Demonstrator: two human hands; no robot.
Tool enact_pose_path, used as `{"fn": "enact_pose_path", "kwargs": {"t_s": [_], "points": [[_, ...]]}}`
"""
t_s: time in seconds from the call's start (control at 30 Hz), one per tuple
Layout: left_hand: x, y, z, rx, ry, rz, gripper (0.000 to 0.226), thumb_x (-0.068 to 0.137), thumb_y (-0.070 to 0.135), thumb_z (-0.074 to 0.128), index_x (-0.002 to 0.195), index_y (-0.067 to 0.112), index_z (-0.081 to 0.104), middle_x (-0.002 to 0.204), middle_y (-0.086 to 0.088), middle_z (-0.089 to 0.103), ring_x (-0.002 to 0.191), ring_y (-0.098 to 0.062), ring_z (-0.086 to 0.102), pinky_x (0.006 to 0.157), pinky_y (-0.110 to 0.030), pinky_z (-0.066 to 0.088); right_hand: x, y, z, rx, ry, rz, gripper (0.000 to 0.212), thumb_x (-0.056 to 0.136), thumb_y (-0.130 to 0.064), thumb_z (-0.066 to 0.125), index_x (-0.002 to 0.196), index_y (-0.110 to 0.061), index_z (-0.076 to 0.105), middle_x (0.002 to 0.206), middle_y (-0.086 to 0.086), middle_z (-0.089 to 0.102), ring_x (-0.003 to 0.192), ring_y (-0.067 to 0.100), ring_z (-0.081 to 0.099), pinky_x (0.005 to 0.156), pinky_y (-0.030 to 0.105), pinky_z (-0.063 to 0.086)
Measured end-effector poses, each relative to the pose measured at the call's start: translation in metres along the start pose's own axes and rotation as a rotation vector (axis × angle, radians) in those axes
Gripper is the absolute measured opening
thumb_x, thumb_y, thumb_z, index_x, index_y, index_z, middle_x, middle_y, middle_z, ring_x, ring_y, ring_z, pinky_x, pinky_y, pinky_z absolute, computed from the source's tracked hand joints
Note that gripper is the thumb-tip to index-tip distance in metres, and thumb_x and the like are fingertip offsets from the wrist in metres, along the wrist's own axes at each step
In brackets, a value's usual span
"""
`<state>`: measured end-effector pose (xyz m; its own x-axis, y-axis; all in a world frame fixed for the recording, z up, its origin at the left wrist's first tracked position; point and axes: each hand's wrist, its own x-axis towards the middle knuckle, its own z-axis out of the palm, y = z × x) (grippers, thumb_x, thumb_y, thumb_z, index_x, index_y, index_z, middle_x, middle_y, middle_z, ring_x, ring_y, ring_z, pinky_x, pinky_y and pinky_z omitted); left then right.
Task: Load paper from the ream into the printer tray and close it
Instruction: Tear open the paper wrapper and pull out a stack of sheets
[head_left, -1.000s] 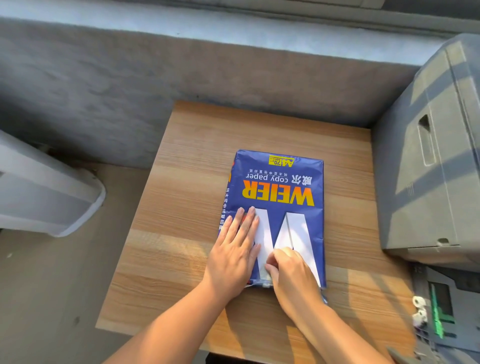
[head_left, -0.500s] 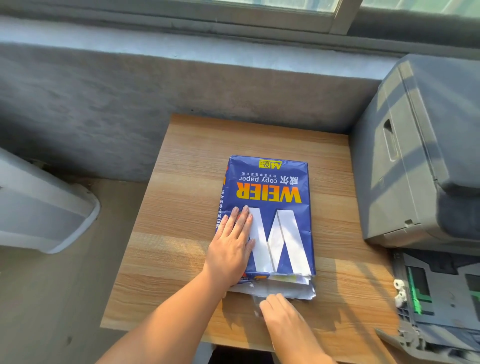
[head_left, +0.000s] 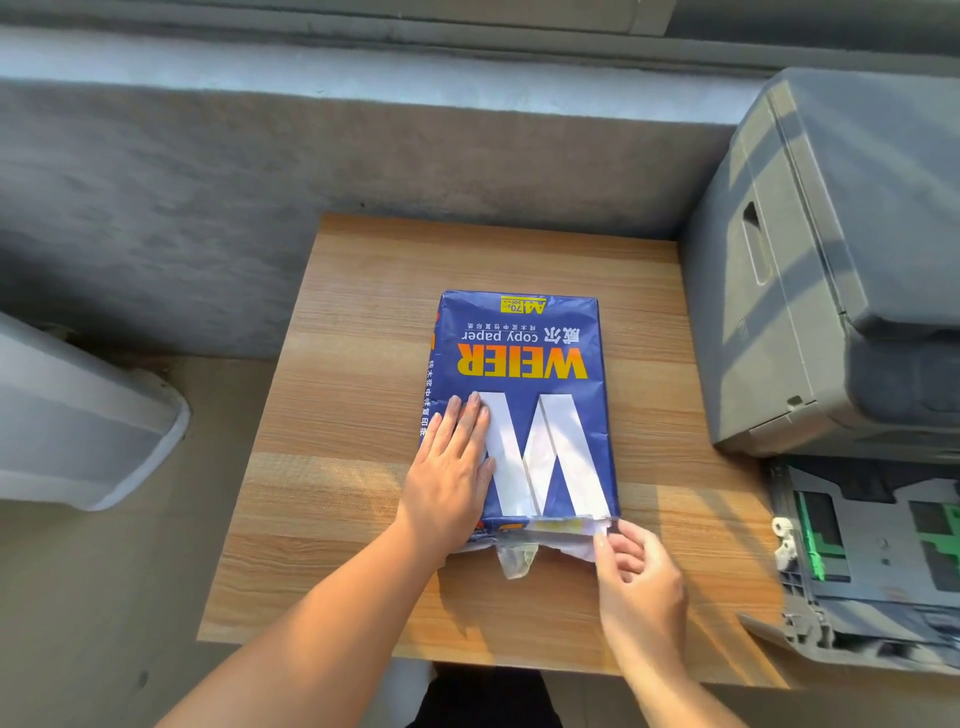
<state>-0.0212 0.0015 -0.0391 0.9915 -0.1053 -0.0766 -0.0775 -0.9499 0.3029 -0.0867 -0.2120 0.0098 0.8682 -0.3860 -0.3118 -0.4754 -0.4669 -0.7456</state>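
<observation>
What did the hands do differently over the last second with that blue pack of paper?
The right hand left the top of the ream, dropped to its near end and slid right; its fingers now pinch the torn wrapper at the near right corner. That end now gapes, with white paper showing. The left hand stays pressed flat on the ream; the printer tray stays open and empty.

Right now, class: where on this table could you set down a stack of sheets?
Bare wood lies beyond the ream toward the wall, on the table left of the left hand, and between ream and printer. The near edge by the right hand is crowded.
</observation>
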Motion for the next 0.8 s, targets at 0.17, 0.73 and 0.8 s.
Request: {"fn": "enact_pose_path", "kwargs": {"t_s": [0.17,0.73,0.8], "points": [[-0.003,0.001,0.0,0.006,0.004,-0.004,0.058,0.103,0.036,0.028,0.152,0.012,0.012,0.162,-0.005,0.014,0.15,-0.023,0.001,0.122,-0.044,0.019,0.012,-0.001,0.005,0.035,0.046,0.126,0.024,0.083,-0.022,0.072,0.105,-0.012,0.073,0.086,-0.003,0.074,0.076,0.002,0.066,0.063,0.014,0.047],[-0.008,0.004,0.0,-0.033,0.02,-0.004,0.057,0.102,0.03,0.034,0.152,0.009,0.014,0.162,-0.007,0.016,0.15,-0.025,0.006,0.121,-0.044,0.021,0.022,0.0,0.012,0.34,0.051,0.318,0.01,0.078,-0.012,0.079,0.084,-0.013,0.071,0.08,0.004,0.076,0.073,0.018,0.072,0.069,0.03,0.057],[-0.008,0.002,0.001,-0.042,0.014,0.004,0.057,0.102,0.03,0.034,0.152,0.008,0.017,0.161,-0.009,0.019,0.15,-0.026,0.009,0.12,-0.046,0.023,0.025,0.001,0.012,0.483,0.008,0.386,0.008,0.081,-0.006,0.075,0.085,-0.008,0.068,0.081,0.01,0.076,0.069,0.017,0.072,0.07,0.029,0.058]]}}
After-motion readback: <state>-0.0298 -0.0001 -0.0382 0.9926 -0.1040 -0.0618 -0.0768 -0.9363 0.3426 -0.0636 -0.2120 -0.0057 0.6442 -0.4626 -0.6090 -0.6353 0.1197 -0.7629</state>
